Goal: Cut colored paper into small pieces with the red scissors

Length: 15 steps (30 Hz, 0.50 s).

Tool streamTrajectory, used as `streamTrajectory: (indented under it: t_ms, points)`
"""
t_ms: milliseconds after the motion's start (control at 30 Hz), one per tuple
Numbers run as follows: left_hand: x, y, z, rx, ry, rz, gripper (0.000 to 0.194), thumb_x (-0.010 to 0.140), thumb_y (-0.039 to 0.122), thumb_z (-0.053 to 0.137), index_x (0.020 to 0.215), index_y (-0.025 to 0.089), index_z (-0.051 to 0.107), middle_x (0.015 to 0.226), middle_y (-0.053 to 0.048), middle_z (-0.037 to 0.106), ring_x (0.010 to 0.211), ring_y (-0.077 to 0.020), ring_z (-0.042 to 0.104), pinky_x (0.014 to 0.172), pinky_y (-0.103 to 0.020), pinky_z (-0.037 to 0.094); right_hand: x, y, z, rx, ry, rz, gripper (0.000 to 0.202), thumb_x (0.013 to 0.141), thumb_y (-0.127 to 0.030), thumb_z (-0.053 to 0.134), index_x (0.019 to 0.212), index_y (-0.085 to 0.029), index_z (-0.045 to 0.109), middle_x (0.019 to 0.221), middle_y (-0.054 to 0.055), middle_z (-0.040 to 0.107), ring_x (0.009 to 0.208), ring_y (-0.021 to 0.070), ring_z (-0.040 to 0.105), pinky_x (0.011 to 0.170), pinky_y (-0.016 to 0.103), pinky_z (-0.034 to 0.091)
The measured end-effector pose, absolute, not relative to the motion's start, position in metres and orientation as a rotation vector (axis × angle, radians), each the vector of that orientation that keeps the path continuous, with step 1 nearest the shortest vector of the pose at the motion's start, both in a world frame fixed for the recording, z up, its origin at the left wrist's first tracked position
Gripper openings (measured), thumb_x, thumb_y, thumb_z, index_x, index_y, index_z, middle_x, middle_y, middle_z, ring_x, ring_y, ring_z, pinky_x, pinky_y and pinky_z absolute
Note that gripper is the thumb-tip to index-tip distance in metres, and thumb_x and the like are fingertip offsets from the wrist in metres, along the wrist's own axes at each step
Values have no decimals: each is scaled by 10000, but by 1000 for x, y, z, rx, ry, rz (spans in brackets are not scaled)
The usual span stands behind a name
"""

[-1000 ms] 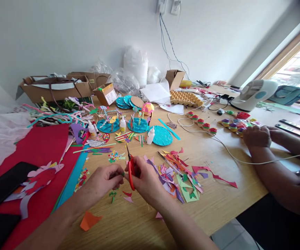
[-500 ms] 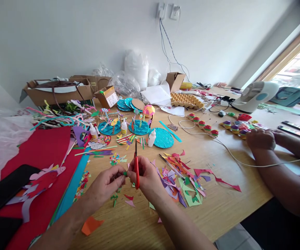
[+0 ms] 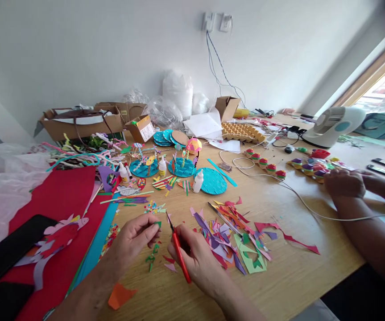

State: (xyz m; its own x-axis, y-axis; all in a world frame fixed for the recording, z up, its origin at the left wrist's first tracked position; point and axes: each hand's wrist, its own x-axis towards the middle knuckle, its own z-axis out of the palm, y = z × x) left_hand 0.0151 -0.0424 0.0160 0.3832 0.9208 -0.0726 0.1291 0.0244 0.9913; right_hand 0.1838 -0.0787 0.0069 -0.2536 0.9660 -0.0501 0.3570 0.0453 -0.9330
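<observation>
A: What is nearest on the surface (image 3: 162, 301)?
B: An orange scrap (image 3: 121, 297), lying beside the left forearm.

A: And the hands?
B: The right hand (image 3: 197, 258) has its fingers wrapped around the red-handled scissors (image 3: 180, 256), tips pointing away. The left hand (image 3: 136, 234) pinches a small green paper piece (image 3: 159, 224) between thumb and fingers, just beside the blades but apart from them.

A: What lies around them?
B: Cut green bits (image 3: 152, 257) under the left hand, and a heap of coloured offcuts (image 3: 221, 236) right of the scissors.

A: Further off?
B: A white glue bottle (image 3: 198, 182) stands upright by a flat blue disc (image 3: 213, 180); beyond them, a yellow egg tray (image 3: 242, 132).
</observation>
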Motion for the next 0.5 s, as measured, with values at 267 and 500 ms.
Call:
streamTrajectory:
  t_ms: [267, 500]
  points:
    - [14, -44, 12, 1412, 992, 846, 176, 812, 305, 479, 708, 182, 549, 606, 38, 492, 599, -118, 447, 560, -210, 384, 183, -88, 4, -1412, -1837, 1106, 207, 852, -242, 436, 663, -188, 372, 571, -66, 371, 536, 76, 309, 471, 197, 219]
    - [16, -45, 16, 1433, 988, 804, 196, 809, 313, 478, 687, 174, 543, 595, 38, 482, 573, -113, 431, 544, -214, 373, 181, -88, 5, -1401, -1860, 1065, 200, 845, -221, 442, 661, -190, 368, 565, -67, 378, 524, 73, 319, 468, 196, 216]
